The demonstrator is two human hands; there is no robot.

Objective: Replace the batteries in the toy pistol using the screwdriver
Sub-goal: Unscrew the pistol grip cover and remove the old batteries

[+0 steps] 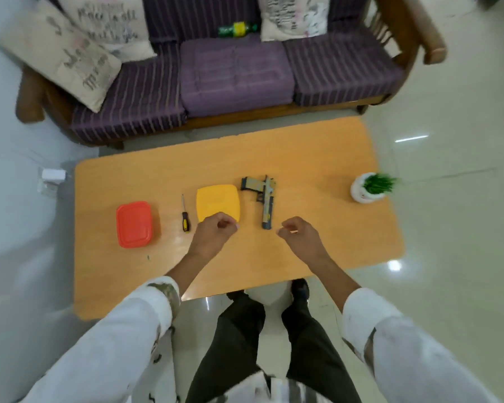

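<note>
Head view, looking down on a wooden table (303, 274). The toy pistol (264, 199) lies flat near the table's middle, its grip pointing left. The screwdriver (184, 216) lies to its left, with a yellow box (217, 200) between them and a red box (134, 223) further left. The left hand (216, 231) hangs over the yellow box's near edge, and the right hand (298, 232) is just beside the pistol's near end. Both have loosely curled fingers and hold nothing. A potted plant (367, 187) stands at the right.

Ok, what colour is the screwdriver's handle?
The screwdriver has a black handle with yellow accents, best seen in the head view.
</note>
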